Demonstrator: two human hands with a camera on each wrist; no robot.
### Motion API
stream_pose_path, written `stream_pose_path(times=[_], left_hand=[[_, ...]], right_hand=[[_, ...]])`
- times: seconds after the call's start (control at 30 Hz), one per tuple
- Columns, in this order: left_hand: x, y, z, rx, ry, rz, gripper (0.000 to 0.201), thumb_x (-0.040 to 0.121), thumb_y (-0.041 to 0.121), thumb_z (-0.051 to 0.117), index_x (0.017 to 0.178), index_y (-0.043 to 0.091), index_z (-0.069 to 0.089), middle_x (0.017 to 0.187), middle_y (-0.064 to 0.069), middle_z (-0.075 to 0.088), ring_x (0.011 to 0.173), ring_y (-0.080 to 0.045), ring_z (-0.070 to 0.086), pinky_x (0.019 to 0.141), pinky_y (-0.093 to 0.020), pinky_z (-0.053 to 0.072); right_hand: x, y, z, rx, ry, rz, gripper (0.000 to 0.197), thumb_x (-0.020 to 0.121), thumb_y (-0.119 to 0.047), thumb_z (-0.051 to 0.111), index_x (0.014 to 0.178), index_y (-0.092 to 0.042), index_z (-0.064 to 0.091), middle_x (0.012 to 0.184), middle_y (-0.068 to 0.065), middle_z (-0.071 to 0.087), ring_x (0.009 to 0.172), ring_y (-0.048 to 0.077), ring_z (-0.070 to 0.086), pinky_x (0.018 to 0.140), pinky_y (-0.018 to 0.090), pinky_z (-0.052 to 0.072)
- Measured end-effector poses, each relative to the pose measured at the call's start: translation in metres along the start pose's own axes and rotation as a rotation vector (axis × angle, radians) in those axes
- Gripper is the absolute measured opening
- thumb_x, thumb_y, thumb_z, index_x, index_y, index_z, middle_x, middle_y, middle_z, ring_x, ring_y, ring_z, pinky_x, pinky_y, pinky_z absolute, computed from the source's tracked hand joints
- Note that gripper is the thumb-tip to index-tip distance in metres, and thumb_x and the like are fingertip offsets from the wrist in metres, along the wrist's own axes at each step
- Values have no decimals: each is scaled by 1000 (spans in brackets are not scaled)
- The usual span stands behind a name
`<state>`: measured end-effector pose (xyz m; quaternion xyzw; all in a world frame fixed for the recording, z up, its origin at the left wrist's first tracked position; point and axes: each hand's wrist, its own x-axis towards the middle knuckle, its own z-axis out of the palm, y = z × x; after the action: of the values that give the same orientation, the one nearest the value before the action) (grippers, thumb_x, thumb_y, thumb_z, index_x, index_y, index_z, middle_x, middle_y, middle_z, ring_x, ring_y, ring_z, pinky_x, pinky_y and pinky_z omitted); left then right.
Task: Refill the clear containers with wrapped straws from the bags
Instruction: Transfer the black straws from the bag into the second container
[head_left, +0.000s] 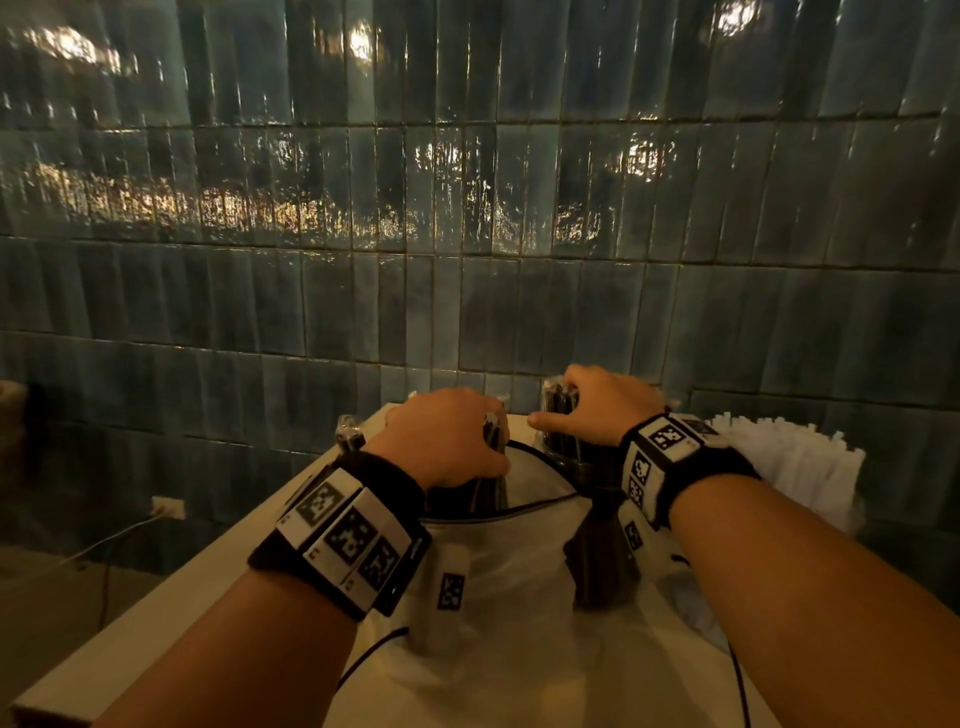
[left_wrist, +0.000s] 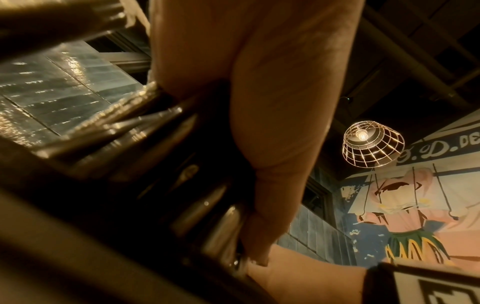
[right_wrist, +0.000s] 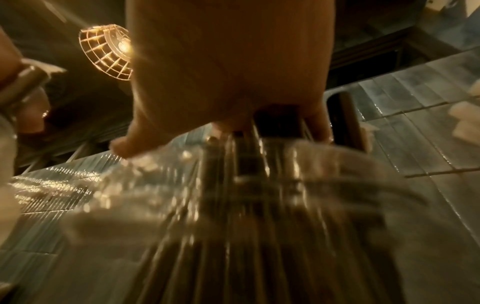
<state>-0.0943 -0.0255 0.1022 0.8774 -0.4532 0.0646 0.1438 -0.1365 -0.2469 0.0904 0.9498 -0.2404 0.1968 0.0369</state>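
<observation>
My left hand (head_left: 447, 436) grips a bunch of dark wrapped straws (head_left: 491, 483) that stand up out of a clear plastic bag (head_left: 519, 597) on the table. In the left wrist view its fingers (left_wrist: 259, 144) curl round those straws (left_wrist: 161, 144). To the right, my right hand (head_left: 597, 405) sits on top of more dark straws (head_left: 561, 415) standing in a clear container (head_left: 566, 460). Its fingers curl over their tops and the thumb points left. The right wrist view shows the palm (right_wrist: 228, 72) over the straw tops (right_wrist: 259, 185), blurred.
A fan of white wrapped straws (head_left: 795, 462) stands at the right by the tiled wall. A second clear container (head_left: 349, 434) is at the left. The pale table (head_left: 171, 608) ends on the left, and a wall outlet with a cable (head_left: 169, 506) lies beyond it.
</observation>
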Motion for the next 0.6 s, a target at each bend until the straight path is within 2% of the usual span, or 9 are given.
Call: stream_pose_path(times=[0.1,0.17,0.23,0.37,0.5,0.6], left_hand=[[-1,0,1,-11,10,5,27,79,45,66,103,37,59,98,9,55,91,-14,56,79,-35,54],[-2,-1,1,-22,8,10,26,80,45,66,104,37,59,98,9,54,92,-14,56,80,-34,54],[-2,-2,1,-33,14,15,26,80,45,66,104,38,59,102,8,57,93,-14,57,81,-35,55],[-2,-2,1,-35,11,11,28,81,45,66,106,36,58,106,6,59,94,-15,57,82,-35,54],[-2,0,2,-28,22,6,27,80,45,66,105,37,58,103,6,59,91,-14,57,81,-35,54],[-2,1,3,-23,27,6,27,80,45,66,104,37,58,98,8,58,90,-13,57,78,-33,53]], right_hand=[[4,2,6,-24,55,-13,54,67,-81,50,92,-33,43,95,-5,54,83,19,51,69,37,48],[6,5,9,-22,93,-32,40,76,-68,54,90,-33,44,101,-3,57,86,20,49,65,34,41],[9,10,11,-1,93,-47,36,81,-63,53,98,-31,49,105,-3,58,95,23,51,65,33,35],[9,18,10,91,66,-89,32,86,-56,49,108,-33,50,112,-5,57,105,24,50,74,38,42],[3,20,5,98,12,-115,30,88,-56,46,109,-36,41,118,-4,54,100,22,51,78,43,46],[-4,18,-7,134,-74,-98,31,88,-55,45,108,-35,33,122,-1,46,94,23,55,82,44,47]])
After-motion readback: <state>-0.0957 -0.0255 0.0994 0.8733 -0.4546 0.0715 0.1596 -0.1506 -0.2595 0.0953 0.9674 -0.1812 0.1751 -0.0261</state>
